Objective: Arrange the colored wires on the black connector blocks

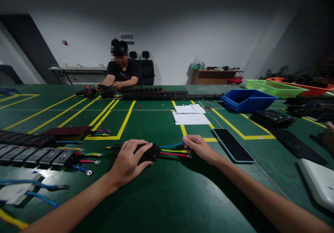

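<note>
A black module point(153, 152) lies on the green table point(167, 191), with blue, yellow and red wires leaving its right end. My left hand point(132, 156) rests over the module, fingers wrapped round its body. The end of the blue wire point(171, 145) is pinched between the thumb and fingers of my right hand point(195, 145); its tip is hidden. Just below, the yellow wire point(173, 151) and the red wire point(173, 154) end in bare ring terminals. A short lead with a ring end sticks out at the module's left.
Rows of black modules point(33, 154) with wires lie at the left. A phone point(233, 146) lies right of my right hand. White papers point(191, 118) and a blue bin point(247, 100) are farther back. Across the table sits a person point(122, 69) handling dark parts.
</note>
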The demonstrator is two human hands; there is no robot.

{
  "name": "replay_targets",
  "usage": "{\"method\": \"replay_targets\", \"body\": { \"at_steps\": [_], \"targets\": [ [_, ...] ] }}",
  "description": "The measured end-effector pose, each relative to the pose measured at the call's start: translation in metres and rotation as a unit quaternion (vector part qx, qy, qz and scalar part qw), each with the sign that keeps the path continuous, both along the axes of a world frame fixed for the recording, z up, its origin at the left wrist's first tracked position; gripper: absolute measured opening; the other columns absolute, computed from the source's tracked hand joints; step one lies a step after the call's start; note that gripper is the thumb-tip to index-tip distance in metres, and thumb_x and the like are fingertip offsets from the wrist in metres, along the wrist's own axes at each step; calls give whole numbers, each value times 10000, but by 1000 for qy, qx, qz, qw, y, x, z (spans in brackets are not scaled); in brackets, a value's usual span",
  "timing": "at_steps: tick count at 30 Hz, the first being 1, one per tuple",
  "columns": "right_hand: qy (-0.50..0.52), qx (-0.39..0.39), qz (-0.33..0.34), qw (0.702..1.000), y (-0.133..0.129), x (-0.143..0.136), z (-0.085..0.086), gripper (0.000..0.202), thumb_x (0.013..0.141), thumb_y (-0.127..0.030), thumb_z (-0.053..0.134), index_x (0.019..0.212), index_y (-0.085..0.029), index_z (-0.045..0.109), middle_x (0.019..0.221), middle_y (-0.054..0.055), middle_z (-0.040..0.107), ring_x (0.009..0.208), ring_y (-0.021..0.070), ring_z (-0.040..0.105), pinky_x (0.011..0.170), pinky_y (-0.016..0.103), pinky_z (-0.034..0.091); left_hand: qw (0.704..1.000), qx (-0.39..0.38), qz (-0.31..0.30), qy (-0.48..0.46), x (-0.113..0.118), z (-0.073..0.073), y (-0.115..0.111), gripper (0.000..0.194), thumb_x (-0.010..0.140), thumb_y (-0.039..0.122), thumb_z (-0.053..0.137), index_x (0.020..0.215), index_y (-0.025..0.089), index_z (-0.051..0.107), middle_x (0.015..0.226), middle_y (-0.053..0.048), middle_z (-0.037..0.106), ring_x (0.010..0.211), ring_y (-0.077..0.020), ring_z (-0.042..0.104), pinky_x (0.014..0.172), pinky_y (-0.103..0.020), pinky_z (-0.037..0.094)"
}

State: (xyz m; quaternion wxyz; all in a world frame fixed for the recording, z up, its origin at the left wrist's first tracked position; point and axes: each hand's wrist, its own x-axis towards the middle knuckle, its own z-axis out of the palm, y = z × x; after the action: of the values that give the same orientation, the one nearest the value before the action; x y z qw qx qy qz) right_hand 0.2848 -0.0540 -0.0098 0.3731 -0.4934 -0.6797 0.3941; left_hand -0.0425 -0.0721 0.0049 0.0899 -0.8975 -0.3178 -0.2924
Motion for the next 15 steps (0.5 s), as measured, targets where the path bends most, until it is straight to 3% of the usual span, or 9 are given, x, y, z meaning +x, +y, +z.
{"method": "replay_targets", "body": {
  "at_steps": [6,15],
  "targets": [
    [-26,29,-9,999,-2,-5,2,618,915,-723,459,655,-179,595,583,-32,450,557,125,386,548,260,287,999,-11,19,25,0,-2,3,712,860,316,778,1483,188,458,1237,-145,624,1106,-305,595,916,-456,503],
    [-28,40,-15,999,-1,-8,1,571,928,-663,492,661,-175,625,581,-20,503,556,128,416,544,264,298,997,-31,40,60,3,0,5,630,937,488,643,1457,168,487,1271,-145,646,1150,-319,594,943,-478,467]
  ]
}}
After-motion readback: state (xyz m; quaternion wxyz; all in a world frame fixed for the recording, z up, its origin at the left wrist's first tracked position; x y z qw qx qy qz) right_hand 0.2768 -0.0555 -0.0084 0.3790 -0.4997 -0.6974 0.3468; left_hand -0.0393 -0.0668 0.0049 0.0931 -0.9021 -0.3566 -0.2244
